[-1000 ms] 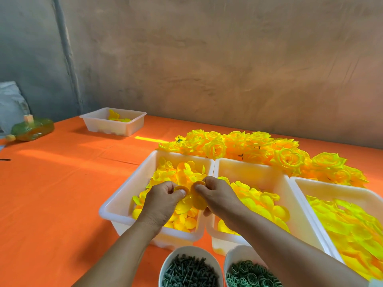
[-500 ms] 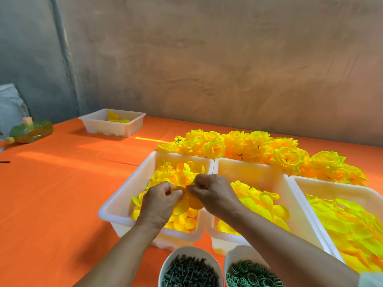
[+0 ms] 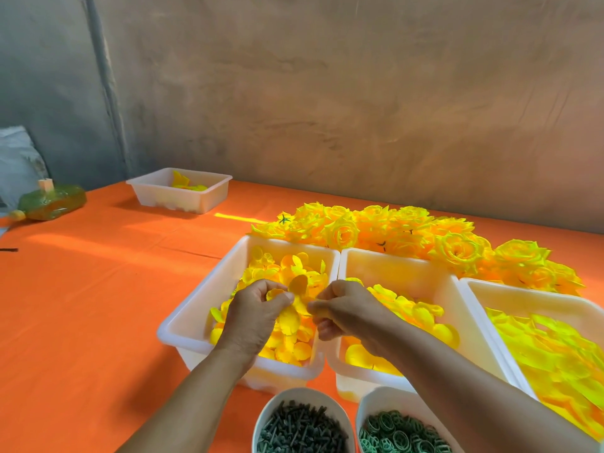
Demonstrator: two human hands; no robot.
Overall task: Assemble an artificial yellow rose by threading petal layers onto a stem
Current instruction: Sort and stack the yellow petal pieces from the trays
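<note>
Both hands hover over the left white bin (image 3: 196,308), which is full of small yellow petal pieces. My left hand (image 3: 255,318) pinches a small yellow petal layer (image 3: 295,294) between thumb and fingers. My right hand (image 3: 343,310) pinches the same petal cluster from the right side. Whether a stem sits inside the petals I cannot tell. A white bowl of dark green stems (image 3: 300,426) stands at the front edge.
A middle bin (image 3: 402,266) and a right bin (image 3: 536,295) hold larger yellow petals. A bowl of green rings (image 3: 402,433) sits beside the stem bowl. Finished yellow roses (image 3: 408,233) lie behind the bins. A small white tub (image 3: 179,191) and a green bottle (image 3: 52,202) sit far left.
Both hands stay over the left bin; the fingers have parted slightly and the petal layer between them now stands up more, spread apart.
</note>
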